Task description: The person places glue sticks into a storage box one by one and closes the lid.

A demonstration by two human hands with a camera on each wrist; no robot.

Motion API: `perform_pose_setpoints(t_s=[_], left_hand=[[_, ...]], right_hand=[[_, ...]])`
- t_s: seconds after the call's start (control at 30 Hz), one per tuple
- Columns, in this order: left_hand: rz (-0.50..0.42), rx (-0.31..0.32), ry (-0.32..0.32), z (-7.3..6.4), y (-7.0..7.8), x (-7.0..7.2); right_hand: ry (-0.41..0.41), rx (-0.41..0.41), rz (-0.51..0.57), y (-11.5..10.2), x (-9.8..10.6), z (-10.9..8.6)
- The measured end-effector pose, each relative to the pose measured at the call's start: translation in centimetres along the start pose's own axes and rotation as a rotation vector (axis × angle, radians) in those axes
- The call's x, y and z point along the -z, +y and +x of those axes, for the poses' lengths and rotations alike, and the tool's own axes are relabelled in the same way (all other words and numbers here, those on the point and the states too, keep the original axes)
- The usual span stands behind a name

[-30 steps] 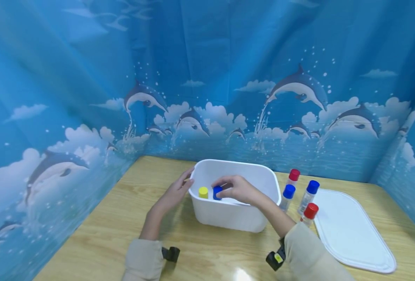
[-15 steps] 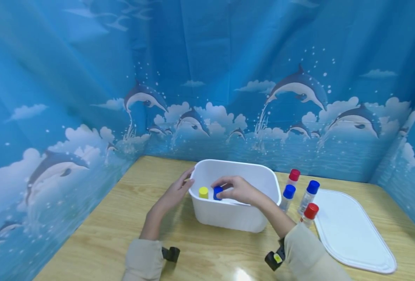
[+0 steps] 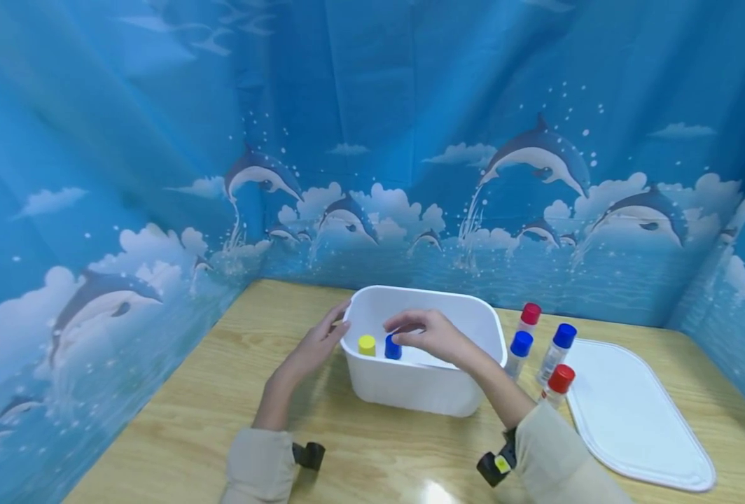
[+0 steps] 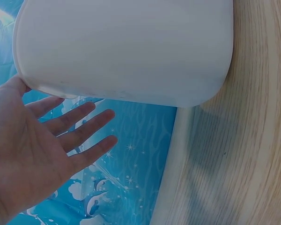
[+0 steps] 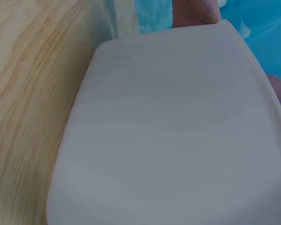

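A white plastic box [image 3: 410, 386] stands on the table, with a yellow cap [image 3: 367, 345] and a blue cap [image 3: 393, 349] visible inside near its left end. Whatever lies below these caps is hidden by the front wall. My left hand [image 3: 312, 348] is at the box's left end; in the left wrist view its fingers are spread and the thumb touches the rim. Over the box, my right hand [image 3: 438, 341] hovers just above and right of the blue cap, its fingers loosely bent and holding nothing. The box wall [image 5: 168, 126] hides most of that hand in the right wrist view.
Right of the box stand several clear bottles, among them a blue-capped bottle [image 3: 519, 350] and a red-capped bottle [image 3: 558, 383]. A white lid [image 3: 637, 413] lies flat beyond them. A blue dolphin-print curtain [image 3: 372, 140] rises behind the table [image 3: 360, 455].
My right hand has let go of the blue cap and risen slightly up and right, so more of the cap shows. The left hand stays at the box's left end.
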State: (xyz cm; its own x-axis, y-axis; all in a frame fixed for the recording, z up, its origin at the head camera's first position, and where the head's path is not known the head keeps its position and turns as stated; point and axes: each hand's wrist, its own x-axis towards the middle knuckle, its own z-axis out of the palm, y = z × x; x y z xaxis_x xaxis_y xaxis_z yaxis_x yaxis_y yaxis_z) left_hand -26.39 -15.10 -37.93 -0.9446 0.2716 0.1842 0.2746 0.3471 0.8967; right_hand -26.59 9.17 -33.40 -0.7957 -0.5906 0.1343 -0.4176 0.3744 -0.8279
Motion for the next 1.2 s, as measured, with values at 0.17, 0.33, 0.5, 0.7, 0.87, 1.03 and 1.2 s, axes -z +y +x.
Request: perform_pose_setpoints(t_s=[0.17, 0.33, 0.5, 0.7, 0.87, 1.03, 1.2], left_hand=[[-0.001, 0.002, -0.004, 0.1, -0.1, 0.0], [0.007, 0.023, -0.010, 0.0, 0.3, -0.1], [0.021, 0.040, -0.015, -0.5, 1.5, -0.1], [0.030, 0.057, 0.002, -0.1, 0.1, -0.1], [0.038, 0.059, -0.004, -0.1, 0.2, 0.0], [0.022, 0.034, -0.017, -0.5, 1.4, 0.1], [0.007, 0.022, -0.017, -0.8, 2.1, 0.1]], right_hand=[[0.050, 0.005, 0.031, -0.4, 1.0, -1.3], [0.126, -0.009, 0.040, -1.0, 2.6, -4.0], [0.220, -0.047, 0.044, -1.6, 4.5, -7.4], [0.343, -0.072, 0.001, -1.3, 6.7, -11.2], [0.411, -0.135, -0.077, -0.6, 8.1, -13.8], [0.460, -0.160, -0.163, 0.6, 8.9, -15.8], [0.472, -0.202, -0.265, 2.0, 9.4, -17.0]])
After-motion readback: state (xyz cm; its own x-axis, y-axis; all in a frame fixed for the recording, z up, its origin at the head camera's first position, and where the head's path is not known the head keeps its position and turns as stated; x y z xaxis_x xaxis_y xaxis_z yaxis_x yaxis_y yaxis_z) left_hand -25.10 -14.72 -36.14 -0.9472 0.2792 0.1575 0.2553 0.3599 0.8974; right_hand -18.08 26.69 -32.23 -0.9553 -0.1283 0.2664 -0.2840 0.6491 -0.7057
